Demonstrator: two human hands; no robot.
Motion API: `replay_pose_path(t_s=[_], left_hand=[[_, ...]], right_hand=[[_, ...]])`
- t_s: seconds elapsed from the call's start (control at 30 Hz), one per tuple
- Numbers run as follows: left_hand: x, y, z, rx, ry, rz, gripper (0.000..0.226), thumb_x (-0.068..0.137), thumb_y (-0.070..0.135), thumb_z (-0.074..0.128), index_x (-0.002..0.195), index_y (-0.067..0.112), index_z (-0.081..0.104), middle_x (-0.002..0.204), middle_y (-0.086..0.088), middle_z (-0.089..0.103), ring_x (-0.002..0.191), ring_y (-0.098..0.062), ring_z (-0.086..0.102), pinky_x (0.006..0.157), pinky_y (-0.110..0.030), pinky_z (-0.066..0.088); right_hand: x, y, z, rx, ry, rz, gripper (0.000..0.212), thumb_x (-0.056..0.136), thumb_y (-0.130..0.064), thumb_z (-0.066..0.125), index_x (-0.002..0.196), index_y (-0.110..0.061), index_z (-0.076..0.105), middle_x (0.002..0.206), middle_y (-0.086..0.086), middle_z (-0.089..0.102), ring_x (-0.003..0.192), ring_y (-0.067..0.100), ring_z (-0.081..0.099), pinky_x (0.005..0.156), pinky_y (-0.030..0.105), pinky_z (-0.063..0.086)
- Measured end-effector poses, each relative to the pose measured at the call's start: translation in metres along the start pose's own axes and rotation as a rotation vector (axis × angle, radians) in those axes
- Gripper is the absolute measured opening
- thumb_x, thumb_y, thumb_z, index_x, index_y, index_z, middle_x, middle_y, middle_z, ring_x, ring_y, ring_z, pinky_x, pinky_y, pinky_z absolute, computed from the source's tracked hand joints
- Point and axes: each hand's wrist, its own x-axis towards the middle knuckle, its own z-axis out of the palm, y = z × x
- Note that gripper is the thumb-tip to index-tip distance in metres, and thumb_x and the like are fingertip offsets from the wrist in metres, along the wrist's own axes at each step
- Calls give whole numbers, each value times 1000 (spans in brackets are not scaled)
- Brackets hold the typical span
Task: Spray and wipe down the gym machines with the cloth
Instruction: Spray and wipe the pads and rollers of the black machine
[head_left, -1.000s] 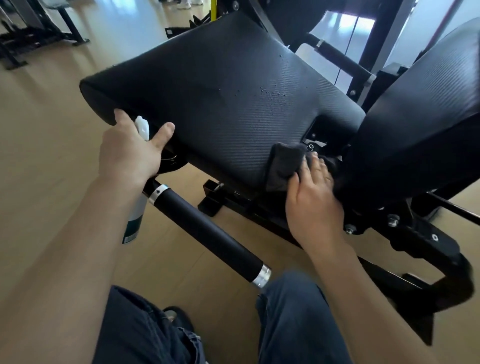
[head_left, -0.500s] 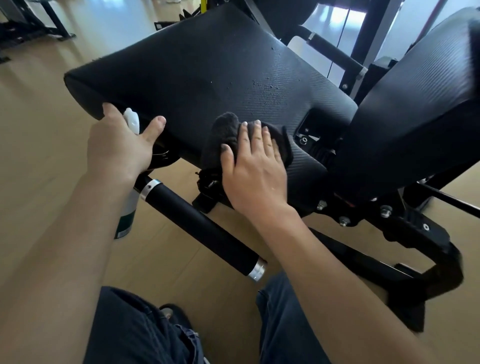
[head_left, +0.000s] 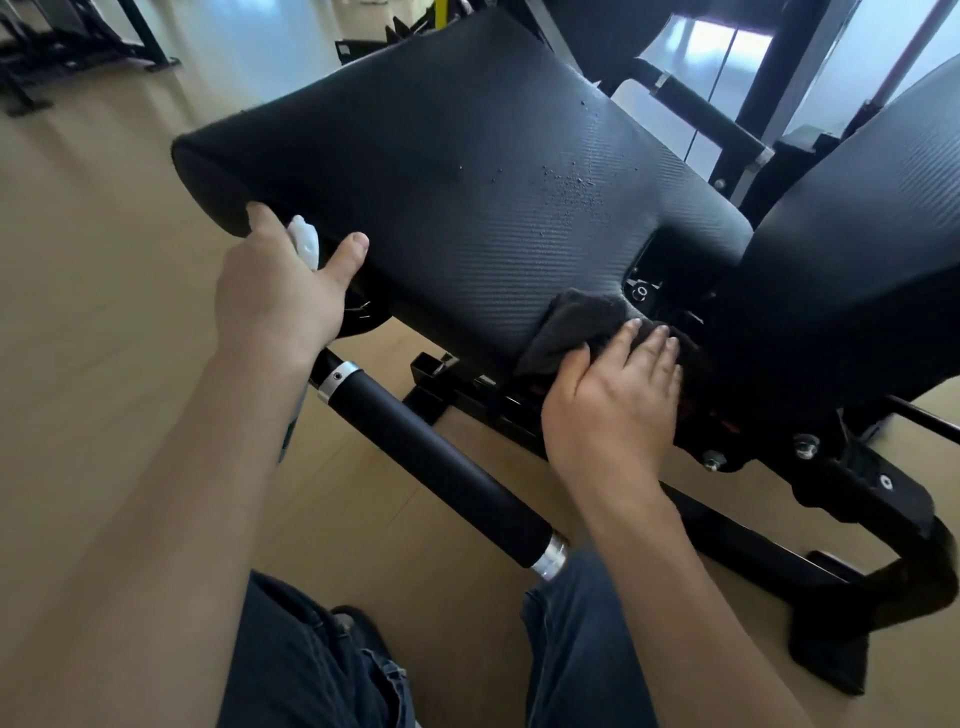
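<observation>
A black textured seat pad (head_left: 467, 171) fills the middle of the view, with spray droplets (head_left: 576, 184) on its right part. My left hand (head_left: 283, 299) rests against the pad's front left edge and grips a spray bottle (head_left: 305, 244), whose white nozzle shows between thumb and finger. The bottle's body is mostly hidden behind my forearm. My right hand (head_left: 618, 395) presses a dark grey cloth (head_left: 576, 325) with flat fingers onto the pad's front right corner, beside the gap to the back pad (head_left: 857, 249).
A black handle bar (head_left: 441, 467) with silver collars runs diagonally below the seat, above my knees. The machine's black frame and bolts (head_left: 805, 447) sit at lower right. Other gym equipment (head_left: 62, 47) stands far left on the wooden floor.
My right hand has slid the cloth from the middle front of the seat pad rightward to its corner by the back pad. My left hand stays put with the bottle.
</observation>
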Motion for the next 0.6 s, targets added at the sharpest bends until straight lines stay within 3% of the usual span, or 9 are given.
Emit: replay_pose_path(t_s=[0.13,0.27,0.4,0.6], left_hand=[[0,2,-1,17,2,2,79,100,58,60,150,1,39,135,-23,62,125,-42,60,89,-42,46],[0,2,-3,2,-5,-4,89,100,57,61,161,2,27,134,-24,64,124,-41,62,98,-49,51],[-1,0,-3,-13,6,2,84,100,56,62,159,4,31,126,-21,68,114,-39,68,92,-49,57],[-3,0,-4,-15,0,4,90,100,57,60,164,5,24,143,-19,61,130,-36,61,102,-42,50]], right_hand=[[23,-65,5,-33,-65,-106,69,106,-40,21,159,2,7,166,27,2,156,35,0,127,46,1],[49,-133,13,10,-80,-376,68,107,-40,21,160,0,8,167,24,1,157,33,-3,127,44,-2],[63,-128,7,-25,-103,-587,64,108,-41,19,162,-9,8,170,15,-1,157,25,-4,127,38,-3],[26,-24,-3,-120,-25,-335,65,105,-42,12,162,-9,16,169,16,8,157,25,6,128,38,6]])
